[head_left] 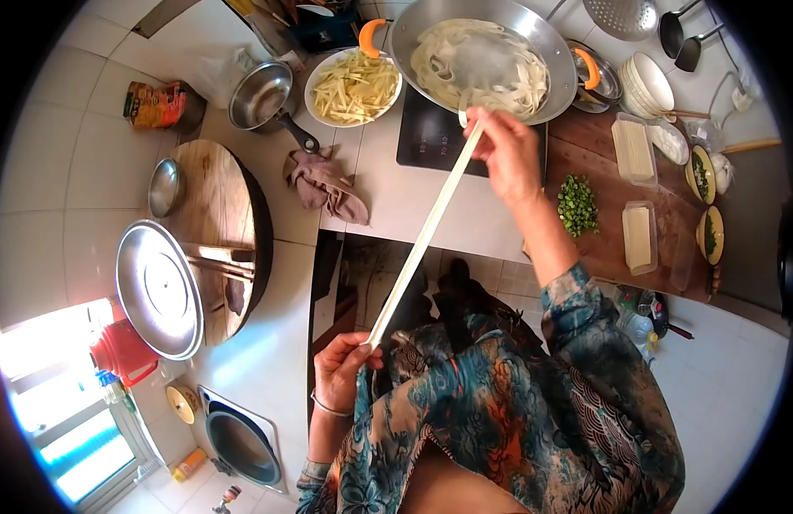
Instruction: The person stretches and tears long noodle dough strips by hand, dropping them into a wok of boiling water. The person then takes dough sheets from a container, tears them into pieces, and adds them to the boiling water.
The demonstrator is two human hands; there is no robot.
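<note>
A long, flat, pale noodle strip (426, 231) runs taut and slanting between my two hands. My left hand (345, 370), low in front of my body, pinches its lower end. Higher up, my right hand (502, 150) pinches the other end just beside the near rim of a wide steel wok (557, 53). A short piece of dough shows past the right fingers against that rim. Inside the wok, wide noodles (525, 81) lie in steaming water. The wok has orange handles and sits over a black induction cooktop (430, 133).
Left of the wok stand a bowl of cut potato strips (353, 86), a saucepan (261, 96) and a brown cloth (328, 184). Chopped greens (577, 206) and plastic tubs (640, 238) with pale strips lie on the right board. A round chopping block (203, 188) holds a metal lid (161, 287).
</note>
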